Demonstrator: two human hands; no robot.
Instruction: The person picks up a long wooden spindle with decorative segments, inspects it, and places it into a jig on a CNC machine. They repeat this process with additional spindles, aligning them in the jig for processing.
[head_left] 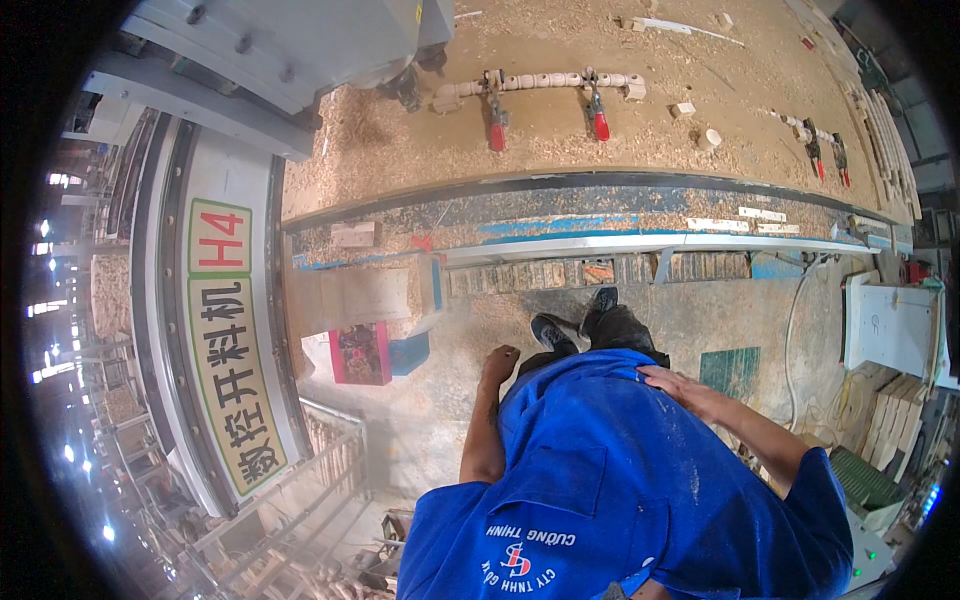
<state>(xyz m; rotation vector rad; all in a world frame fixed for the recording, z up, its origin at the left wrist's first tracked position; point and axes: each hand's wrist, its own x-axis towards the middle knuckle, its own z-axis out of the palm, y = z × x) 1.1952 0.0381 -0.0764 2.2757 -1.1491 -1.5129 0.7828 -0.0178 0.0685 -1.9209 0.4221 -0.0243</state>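
My left hand [503, 359] hangs beside my left hip, above the concrete floor, its fingers curled in; whether anything is inside them is hidden. My right hand [676, 384] lies against the hem of my blue shirt [590, 420], fingers stretched out and flat on the cloth. Ahead of me, a machine bed [400, 190] is strewn with wood chips. On it a turned wooden piece [540, 82] sits under two red-handled toggle clamps, one being this clamp [600, 122]. Neither hand touches the bed.
A grey machine head [290, 50] overhangs the bed at the far left, with a labelled beam [235, 330] below it. A pink-edged box [360, 353] stands near my left hand. At right are another clamped piece [808, 130], a white cabinet [890, 325] and a hose [793, 350] on the floor.
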